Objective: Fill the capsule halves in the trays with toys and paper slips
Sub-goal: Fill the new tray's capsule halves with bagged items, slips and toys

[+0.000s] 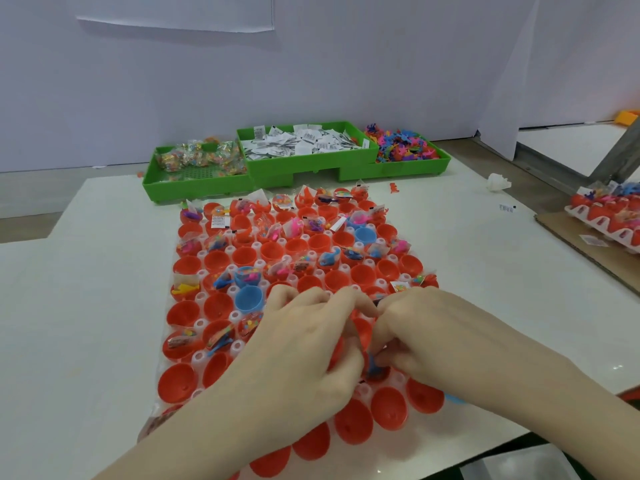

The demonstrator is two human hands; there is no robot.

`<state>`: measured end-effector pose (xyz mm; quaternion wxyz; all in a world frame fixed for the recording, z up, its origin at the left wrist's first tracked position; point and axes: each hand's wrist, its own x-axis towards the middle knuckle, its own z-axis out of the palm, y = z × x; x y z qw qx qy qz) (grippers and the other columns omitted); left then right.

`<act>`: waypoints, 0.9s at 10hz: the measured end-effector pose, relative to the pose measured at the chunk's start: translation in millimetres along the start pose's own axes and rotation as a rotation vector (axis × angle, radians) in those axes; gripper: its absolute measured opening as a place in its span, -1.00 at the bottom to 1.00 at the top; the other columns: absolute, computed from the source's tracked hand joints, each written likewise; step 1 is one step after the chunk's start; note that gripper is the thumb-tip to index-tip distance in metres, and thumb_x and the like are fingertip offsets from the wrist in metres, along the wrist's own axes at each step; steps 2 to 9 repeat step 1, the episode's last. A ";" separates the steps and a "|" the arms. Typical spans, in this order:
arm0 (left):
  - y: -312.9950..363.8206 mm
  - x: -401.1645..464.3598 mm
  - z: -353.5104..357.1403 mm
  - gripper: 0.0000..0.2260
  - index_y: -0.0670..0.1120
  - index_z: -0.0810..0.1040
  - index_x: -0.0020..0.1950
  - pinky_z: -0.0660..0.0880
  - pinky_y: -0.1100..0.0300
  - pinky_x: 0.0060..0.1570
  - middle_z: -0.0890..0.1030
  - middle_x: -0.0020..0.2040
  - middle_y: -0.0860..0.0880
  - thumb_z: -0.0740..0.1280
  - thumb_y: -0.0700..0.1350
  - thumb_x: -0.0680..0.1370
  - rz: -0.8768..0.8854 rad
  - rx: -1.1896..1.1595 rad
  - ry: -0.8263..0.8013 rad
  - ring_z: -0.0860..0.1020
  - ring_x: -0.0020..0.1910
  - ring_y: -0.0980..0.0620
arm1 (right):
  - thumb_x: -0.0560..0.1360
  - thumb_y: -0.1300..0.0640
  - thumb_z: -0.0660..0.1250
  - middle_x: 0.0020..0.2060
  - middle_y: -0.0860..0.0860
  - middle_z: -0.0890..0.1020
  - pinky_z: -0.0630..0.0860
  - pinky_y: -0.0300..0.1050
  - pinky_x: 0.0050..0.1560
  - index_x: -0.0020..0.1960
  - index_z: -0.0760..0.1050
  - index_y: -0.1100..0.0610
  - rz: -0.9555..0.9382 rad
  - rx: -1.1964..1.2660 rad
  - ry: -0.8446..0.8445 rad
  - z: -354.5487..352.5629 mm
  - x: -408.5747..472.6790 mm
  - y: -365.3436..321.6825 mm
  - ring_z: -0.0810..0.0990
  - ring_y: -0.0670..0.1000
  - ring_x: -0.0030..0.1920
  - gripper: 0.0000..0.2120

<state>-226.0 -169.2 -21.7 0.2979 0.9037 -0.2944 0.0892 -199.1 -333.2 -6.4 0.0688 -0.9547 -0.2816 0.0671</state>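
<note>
A clear tray point(239, 348) on the white table holds rows of red capsule halves point(216, 261) and a few blue ones point(250, 298). Many far halves carry small toys and paper slips; the near rows look bare. My left hand point(304, 351) and my right hand point(426, 337) meet over the tray's near middle. Their fingers are curled together over one red half point(362, 332). My right fingers pinch a small blue toy point(373, 364) at that half. What my left fingers hold is hidden.
Green bins stand at the back: bagged beads point(197, 157) on the left, paper slips point(301, 142) in the middle, loose rubbery toys point(401, 147) on the right. A second filled tray point(609, 216) sits on cardboard at the right edge. A crumpled white scrap point(498, 182) lies nearby.
</note>
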 end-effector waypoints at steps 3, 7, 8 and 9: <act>-8.1 1.2 -12.5 -0.87 0.34 0.45 -0.14 0.22 0.45 0.07 0.58 -0.34 0.30 0.28 0.13 0.35 -0.140 -0.135 0.153 0.43 -0.14 0.44 | 0.45 0.04 0.34 -0.17 -0.11 0.57 0.41 -0.22 -0.08 -0.01 0.61 -0.01 0.082 0.094 -0.075 5.8 -5.5 2.2 0.52 -0.07 -0.05 -0.85; -8.1 1.2 -12.5 -0.87 0.34 0.45 -0.14 0.22 0.45 0.07 0.58 -0.34 0.30 0.28 0.13 0.35 -0.140 -0.135 0.153 0.43 -0.14 0.44 | 0.45 0.04 0.34 -0.17 -0.11 0.57 0.41 -0.22 -0.08 -0.01 0.61 -0.01 0.082 0.094 -0.075 5.8 -5.5 2.2 0.52 -0.07 -0.05 -0.85; -8.1 1.2 -12.5 -0.87 0.34 0.45 -0.14 0.22 0.45 0.07 0.58 -0.34 0.30 0.28 0.13 0.35 -0.140 -0.135 0.153 0.43 -0.14 0.44 | 0.45 0.04 0.34 -0.17 -0.11 0.57 0.41 -0.22 -0.08 -0.01 0.61 -0.01 0.082 0.094 -0.075 5.8 -5.5 2.2 0.52 -0.07 -0.05 -0.85; -8.1 1.2 -12.5 -0.87 0.34 0.45 -0.14 0.22 0.45 0.07 0.58 -0.34 0.30 0.28 0.13 0.35 -0.140 -0.135 0.153 0.43 -0.14 0.44 | 0.45 0.04 0.34 -0.17 -0.11 0.57 0.41 -0.22 -0.08 -0.01 0.61 -0.01 0.082 0.094 -0.075 5.8 -5.5 2.2 0.52 -0.07 -0.05 -0.85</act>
